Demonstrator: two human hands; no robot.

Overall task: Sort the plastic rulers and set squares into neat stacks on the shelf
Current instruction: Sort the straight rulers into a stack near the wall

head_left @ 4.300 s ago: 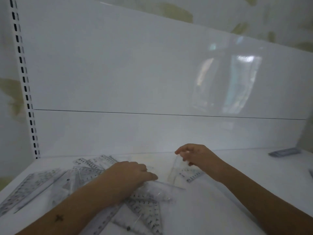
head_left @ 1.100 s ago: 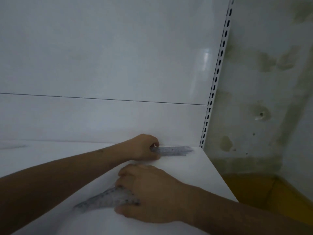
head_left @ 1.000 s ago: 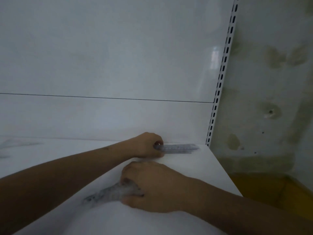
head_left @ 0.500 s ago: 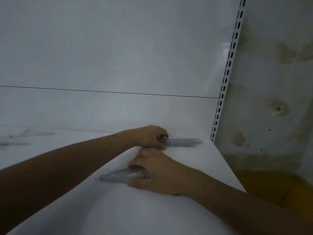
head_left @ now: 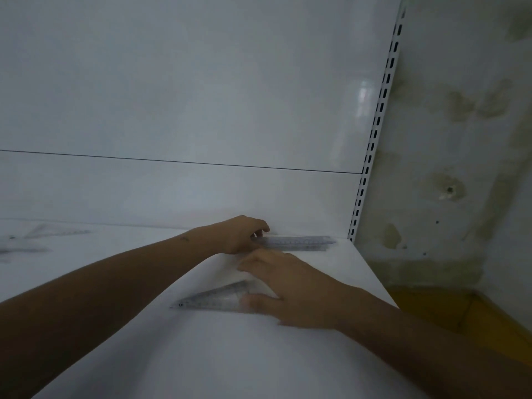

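While the left hand (head_left: 240, 234) pinches the ruler (head_left: 298, 242), the right hand (head_left: 288, 286) lies flat-fingered on the set square (head_left: 213, 298).

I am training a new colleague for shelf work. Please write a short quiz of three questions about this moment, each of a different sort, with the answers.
1. True or false: the clear plastic straight ruler lies along the back edge of the white metal shelf, near its right corner.
2. Which hand touches the clear plastic triangular set square? A) left hand B) right hand C) neither
3. Fill in: the left hand touches the ruler at its ____ end.

Key: 1 true. 2 B, the right hand; its fingers lie on the square's right end. 3 left.
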